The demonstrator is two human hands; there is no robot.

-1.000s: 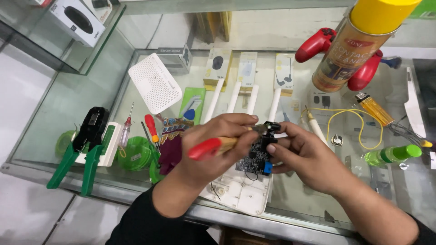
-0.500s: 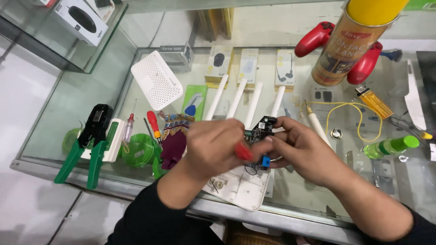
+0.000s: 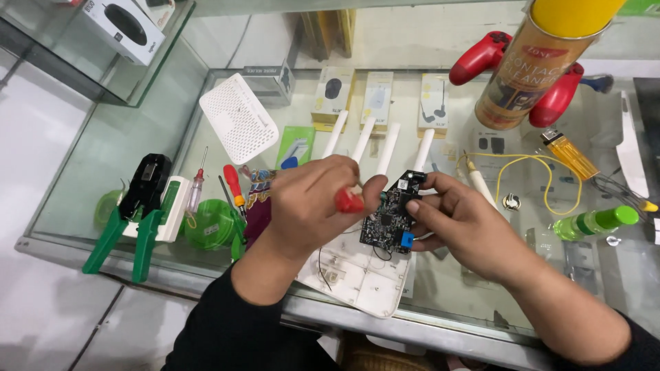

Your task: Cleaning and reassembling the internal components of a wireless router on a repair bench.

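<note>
1. A small black circuit board (image 3: 390, 211) with a blue socket at its lower edge is held above the glass counter (image 3: 82, 206), pinched by thumb and fingers of the right hand (image 3: 457, 223).
2. A red-handled screwdriver (image 3: 349, 201) is gripped in the closed left hand (image 3: 313, 206), its handle end just beside the board.
3. An open white plastic router shell (image 3: 357, 275) with four upright white antennas lies directly beneath the board.
4. Green-handled black crimping pliers (image 3: 130, 213) lie well apart to the left; a tall spray can (image 3: 529, 69) stands at the far right.
</note>
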